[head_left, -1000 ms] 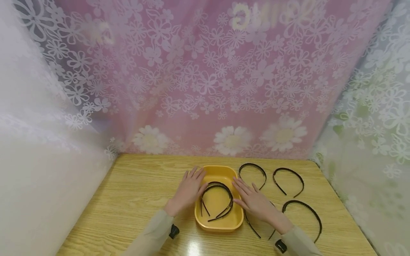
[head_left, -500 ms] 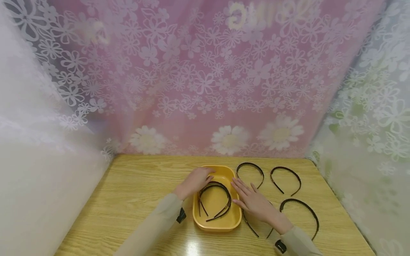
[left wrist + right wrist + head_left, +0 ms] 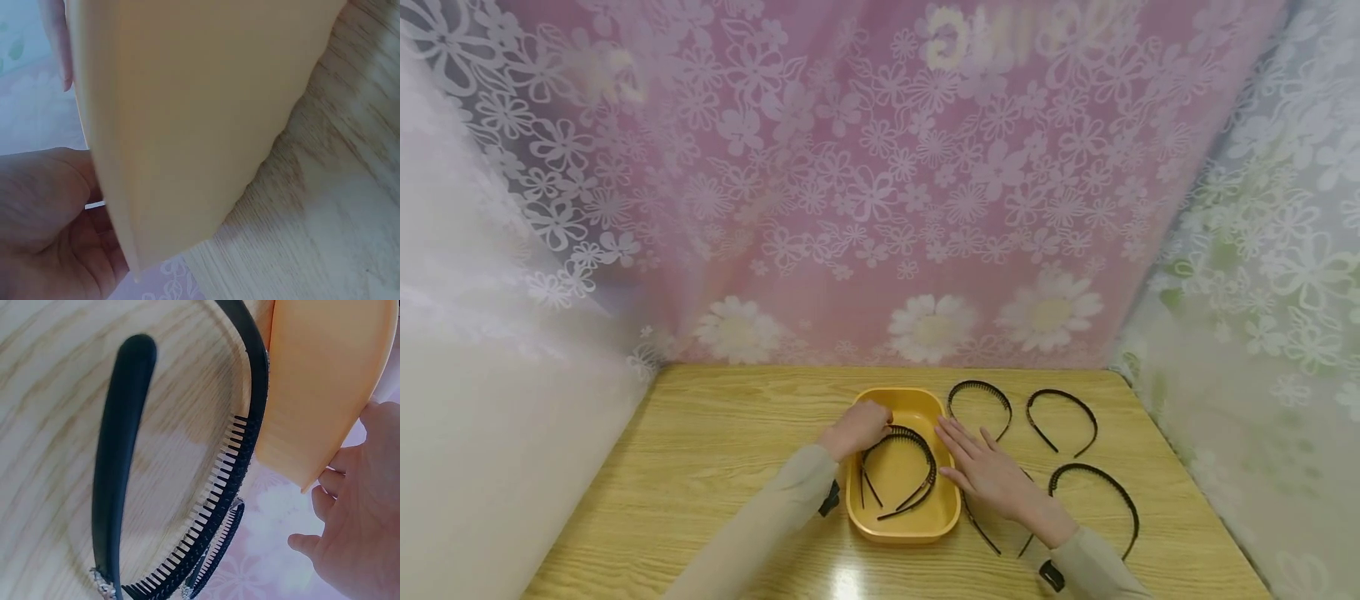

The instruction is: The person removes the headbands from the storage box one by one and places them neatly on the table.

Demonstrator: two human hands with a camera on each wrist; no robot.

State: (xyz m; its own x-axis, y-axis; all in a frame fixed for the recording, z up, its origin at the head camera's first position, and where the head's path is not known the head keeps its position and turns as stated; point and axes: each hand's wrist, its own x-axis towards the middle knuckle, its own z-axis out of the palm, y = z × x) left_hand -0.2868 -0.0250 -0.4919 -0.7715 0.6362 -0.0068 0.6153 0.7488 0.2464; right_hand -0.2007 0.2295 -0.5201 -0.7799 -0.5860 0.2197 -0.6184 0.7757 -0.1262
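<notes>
A yellow plastic tray (image 3: 910, 535) stands on the table with black toothed headbands (image 3: 933, 468) lying nested in it. My left hand (image 3: 856, 427) reaches over the tray's left rim and pinches at the top of these headbands with curled fingers. In the left wrist view, the tray wall (image 3: 200, 125) hides the fingertips of that hand (image 3: 44, 219). My right hand (image 3: 988, 477) rests against the right rim, fingers extended. Up close in the right wrist view, a black headband (image 3: 252, 394) lies beside the tray wall (image 3: 331, 375), near my right hand (image 3: 359, 506).
Several more headbands lie right of the tray: one far headband (image 3: 980, 383), another at the back right (image 3: 1093, 421), a larger one nearer (image 3: 1133, 508), and one partly under my right hand. A pink flowered curtain (image 3: 865, 208) hangs behind the wooden table (image 3: 737, 442).
My left hand has moved from lying flat on the left rim to reaching inside the tray, its fingers curling at the headbands. My right hand has stayed at the right rim.
</notes>
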